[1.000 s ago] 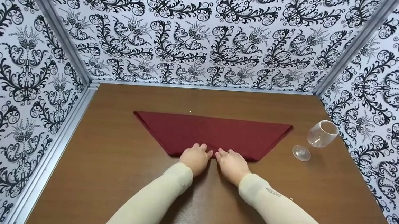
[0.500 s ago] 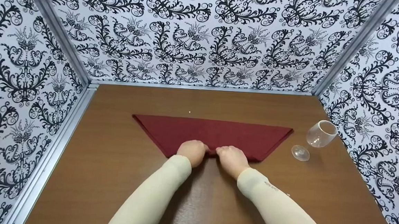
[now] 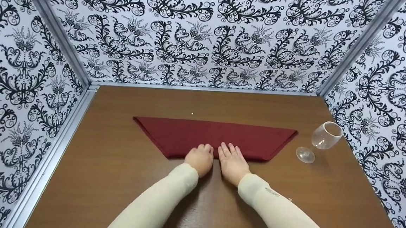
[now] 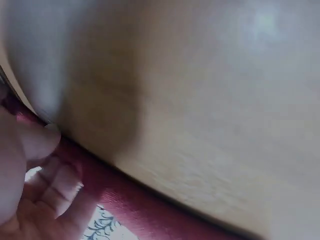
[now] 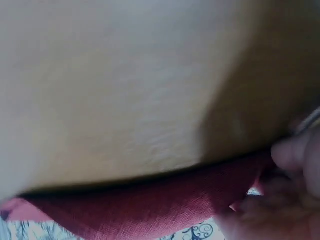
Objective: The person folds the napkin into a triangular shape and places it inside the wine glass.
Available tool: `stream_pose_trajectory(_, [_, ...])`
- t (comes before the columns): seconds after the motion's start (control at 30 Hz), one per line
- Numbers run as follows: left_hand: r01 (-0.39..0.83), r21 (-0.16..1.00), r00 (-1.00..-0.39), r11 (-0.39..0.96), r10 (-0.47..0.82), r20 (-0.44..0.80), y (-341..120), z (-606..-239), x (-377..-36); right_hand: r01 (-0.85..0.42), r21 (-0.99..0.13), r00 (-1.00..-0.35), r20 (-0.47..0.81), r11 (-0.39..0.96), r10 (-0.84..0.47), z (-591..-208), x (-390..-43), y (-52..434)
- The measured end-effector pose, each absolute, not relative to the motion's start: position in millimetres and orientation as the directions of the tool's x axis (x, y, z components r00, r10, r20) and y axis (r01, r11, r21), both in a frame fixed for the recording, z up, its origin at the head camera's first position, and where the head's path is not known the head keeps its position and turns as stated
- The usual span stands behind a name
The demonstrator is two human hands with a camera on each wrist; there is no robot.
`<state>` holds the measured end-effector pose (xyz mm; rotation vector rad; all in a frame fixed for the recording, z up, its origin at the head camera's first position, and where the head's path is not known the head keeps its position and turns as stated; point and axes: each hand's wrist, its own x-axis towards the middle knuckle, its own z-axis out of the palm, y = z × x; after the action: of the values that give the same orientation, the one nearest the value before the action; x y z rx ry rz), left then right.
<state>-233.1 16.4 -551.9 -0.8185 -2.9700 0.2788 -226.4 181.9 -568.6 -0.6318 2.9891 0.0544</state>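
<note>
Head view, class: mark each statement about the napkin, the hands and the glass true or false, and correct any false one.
1. The dark red napkin lies folded on the wooden table. True.
2. The wine glass stands upright on the napkin. False: it lies on its side on the table, right of the napkin and apart from it.
3. The left hand and the right hand both rest on the napkin's near edge. True.
4. The right hand grips the glass stem. False: its fingers lie flat on the napkin.
5. The two hands are at opposite ends of the napkin. False: they sit side by side near its middle.
</note>
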Motion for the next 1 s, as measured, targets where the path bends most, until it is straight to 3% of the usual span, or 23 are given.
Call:
stream_pose_trajectory(0.1, [0.521,-0.136,-0.854,0.843,0.517,-0.064,15.4,-553.3,-226.2,-0.407,-0.037,-0.905,-0.12,0.913,-0.408,-565.5,-220.1,183.4])
stream_pose_trajectory(0.33, [0.514,-0.077,-0.857,0.855,0.506,-0.099,10.2,-558.9,-228.6,-0.489,0.057,-0.872,-0.061,0.871,-0.486,-564.6,-210.5,183.4])
stream_pose_trajectory(0.5, [0.526,-0.072,-0.849,0.848,0.518,-0.105,9.5,-561.8,-228.3,-0.491,0.0,-0.868,-0.088,0.871,-0.489,-564.9,-208.1,187.4])
stream_pose_trajectory(0.77, [0.535,-0.05,-0.844,0.843,0.532,-0.068,8.4,-559.1,-233.5,-0.494,-0.013,-0.866,-0.085,0.869,-0.493,-558.0,-216.6,188.8])
stream_pose_trajectory(1.0, [0.538,-0.044,-0.843,0.842,0.539,0.002,6.3,-562.1,-243.2,-0.464,-0.004,-0.885,0.054,0.886,-0.463,-560.4,-226.4,185.9])
